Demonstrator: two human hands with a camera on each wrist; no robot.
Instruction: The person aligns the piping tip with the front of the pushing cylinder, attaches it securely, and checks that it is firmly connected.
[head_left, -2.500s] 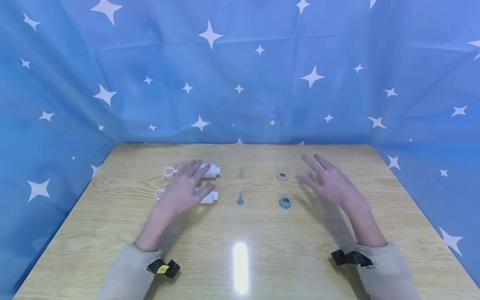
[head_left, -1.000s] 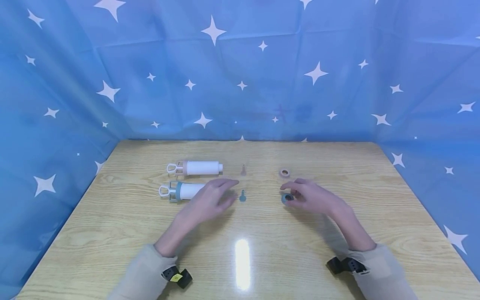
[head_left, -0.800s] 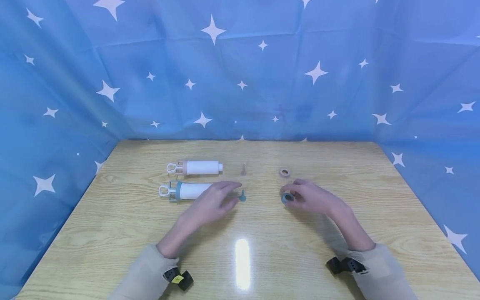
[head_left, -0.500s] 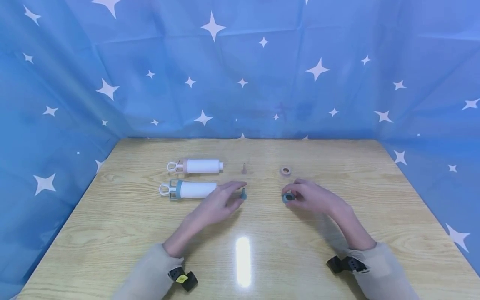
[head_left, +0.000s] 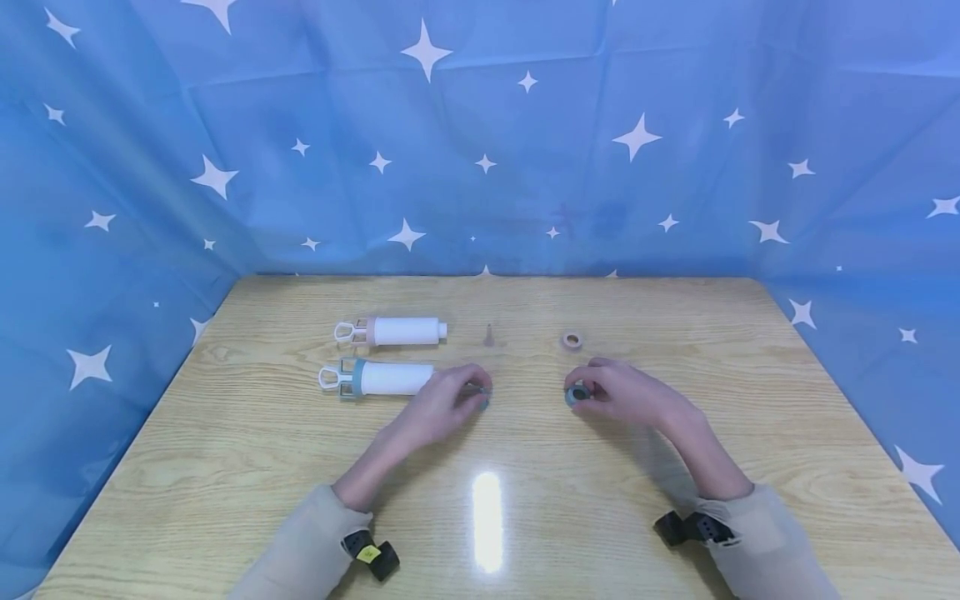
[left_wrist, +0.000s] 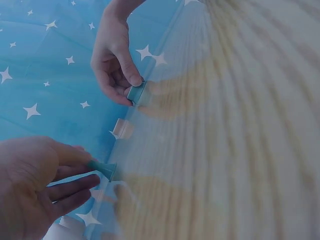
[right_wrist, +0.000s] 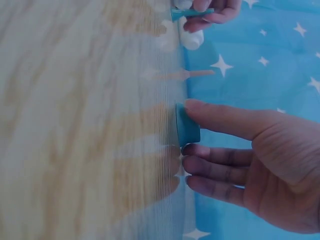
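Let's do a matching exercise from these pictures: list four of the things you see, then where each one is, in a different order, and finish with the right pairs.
Things
1. small teal ring
2. small teal spout-shaped piece
3. small pale pink ring
4. white cylinder with a pink collar

Places
A. on the wood-grained table, just beyond the right hand
B. pinched by the left hand
C. just beyond the white cylinder with a teal collar
D. gripped by the right hand

Pairs: 1-D, 2-B, 3-A, 4-C
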